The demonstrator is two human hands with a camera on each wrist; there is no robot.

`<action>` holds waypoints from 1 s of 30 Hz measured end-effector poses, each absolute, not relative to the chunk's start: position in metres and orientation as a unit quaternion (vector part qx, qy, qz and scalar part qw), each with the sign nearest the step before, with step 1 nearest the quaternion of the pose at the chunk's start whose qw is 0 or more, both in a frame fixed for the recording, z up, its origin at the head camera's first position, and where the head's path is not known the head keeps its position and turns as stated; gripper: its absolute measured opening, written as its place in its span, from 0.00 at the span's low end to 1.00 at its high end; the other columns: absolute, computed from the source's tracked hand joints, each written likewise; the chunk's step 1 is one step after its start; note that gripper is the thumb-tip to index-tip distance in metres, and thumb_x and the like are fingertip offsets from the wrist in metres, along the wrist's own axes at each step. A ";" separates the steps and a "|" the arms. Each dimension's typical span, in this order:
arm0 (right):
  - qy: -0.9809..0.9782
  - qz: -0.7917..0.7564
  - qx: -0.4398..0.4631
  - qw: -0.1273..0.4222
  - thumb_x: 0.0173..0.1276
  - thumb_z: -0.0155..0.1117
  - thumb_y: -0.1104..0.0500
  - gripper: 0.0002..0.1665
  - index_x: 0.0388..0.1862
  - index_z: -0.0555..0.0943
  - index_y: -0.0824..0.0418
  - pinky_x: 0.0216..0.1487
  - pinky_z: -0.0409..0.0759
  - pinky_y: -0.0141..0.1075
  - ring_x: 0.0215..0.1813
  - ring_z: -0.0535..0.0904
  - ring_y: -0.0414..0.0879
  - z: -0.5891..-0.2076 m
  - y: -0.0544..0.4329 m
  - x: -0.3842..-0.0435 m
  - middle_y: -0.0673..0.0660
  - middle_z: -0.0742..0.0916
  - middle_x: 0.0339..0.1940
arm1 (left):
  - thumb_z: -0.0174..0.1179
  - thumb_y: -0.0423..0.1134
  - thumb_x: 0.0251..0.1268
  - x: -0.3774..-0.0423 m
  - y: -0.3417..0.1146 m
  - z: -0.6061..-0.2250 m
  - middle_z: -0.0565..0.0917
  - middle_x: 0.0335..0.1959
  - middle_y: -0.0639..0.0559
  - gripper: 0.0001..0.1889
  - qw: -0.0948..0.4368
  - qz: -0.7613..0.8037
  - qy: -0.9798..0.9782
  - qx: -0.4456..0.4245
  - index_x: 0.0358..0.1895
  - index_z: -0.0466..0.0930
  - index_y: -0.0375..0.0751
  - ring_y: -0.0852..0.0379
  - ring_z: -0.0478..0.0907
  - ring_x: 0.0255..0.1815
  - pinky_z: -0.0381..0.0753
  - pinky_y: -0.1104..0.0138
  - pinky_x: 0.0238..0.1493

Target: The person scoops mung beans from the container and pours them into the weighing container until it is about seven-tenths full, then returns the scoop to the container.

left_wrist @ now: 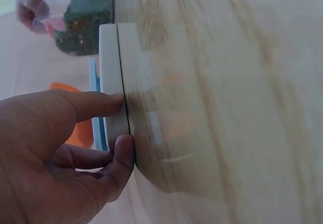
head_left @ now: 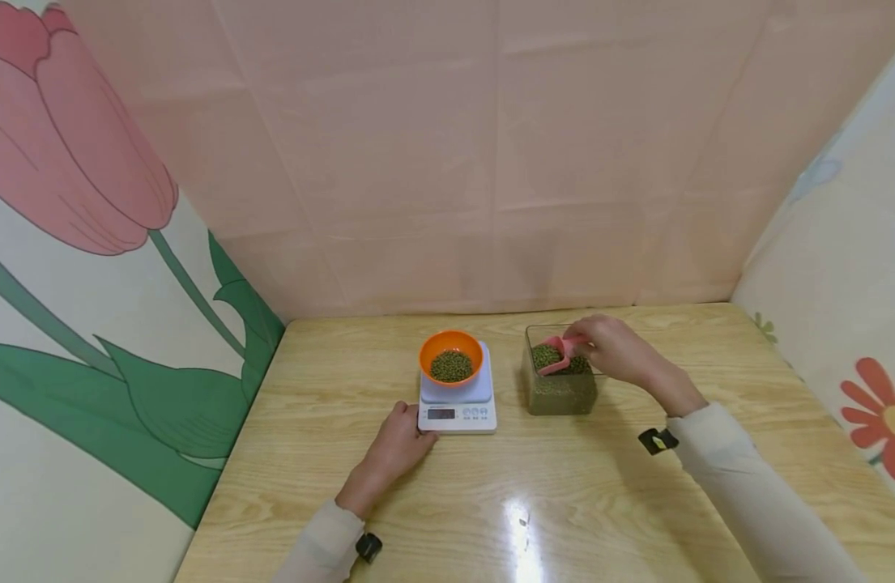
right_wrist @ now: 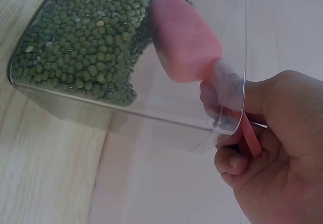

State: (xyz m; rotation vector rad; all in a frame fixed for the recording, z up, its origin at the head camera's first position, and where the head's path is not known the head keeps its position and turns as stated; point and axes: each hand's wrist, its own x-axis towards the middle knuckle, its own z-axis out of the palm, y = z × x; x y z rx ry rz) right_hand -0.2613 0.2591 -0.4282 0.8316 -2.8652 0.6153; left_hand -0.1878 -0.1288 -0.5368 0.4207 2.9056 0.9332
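My right hand (head_left: 611, 348) grips the handle of a pink scoop (right_wrist: 184, 40). The scoop's bowl is inside a clear rectangular container (head_left: 561, 402), against green mung beans (right_wrist: 86, 42) heaped there. Through the container wall, part of my fingers shows around the handle. My left hand (head_left: 398, 443) holds the front left corner of a white kitchen scale (head_left: 458, 419), thumb at its front edge and curled fingers at its side. On the scale's platform stands an orange bowl (head_left: 450, 337) with mung beans in its bottom. The scale's small display is too blurred to read.
The container stands just right of the scale on a wood-grain table (head_left: 447, 502). A pink-covered wall (head_left: 447, 162) rises behind the table's back edge. Flower-painted walls (head_left: 75, 324) flank both sides. A bright light reflection lies near the front of the table.
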 end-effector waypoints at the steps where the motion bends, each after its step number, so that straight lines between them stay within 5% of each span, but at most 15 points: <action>1: -0.939 0.204 0.272 0.049 0.73 0.68 0.70 0.09 0.50 0.88 0.68 0.54 0.85 0.59 0.51 0.88 0.64 -0.428 0.260 -0.261 0.65 0.92 0.47 | 0.71 0.37 0.68 -0.188 -0.129 -0.537 0.81 0.42 0.43 0.22 0.031 0.302 0.943 0.135 0.61 0.83 0.29 0.54 0.73 0.39 0.78 0.64 0.38; 30: -0.936 0.255 0.231 0.073 0.72 0.71 0.65 0.11 0.51 0.88 0.68 0.51 0.84 0.59 0.47 0.87 0.58 -0.440 0.274 -0.255 0.64 0.92 0.45 | 0.70 0.38 0.70 -0.186 -0.128 -0.536 0.82 0.43 0.44 0.21 0.029 0.301 0.943 0.137 0.62 0.83 0.31 0.54 0.72 0.40 0.77 0.64 0.38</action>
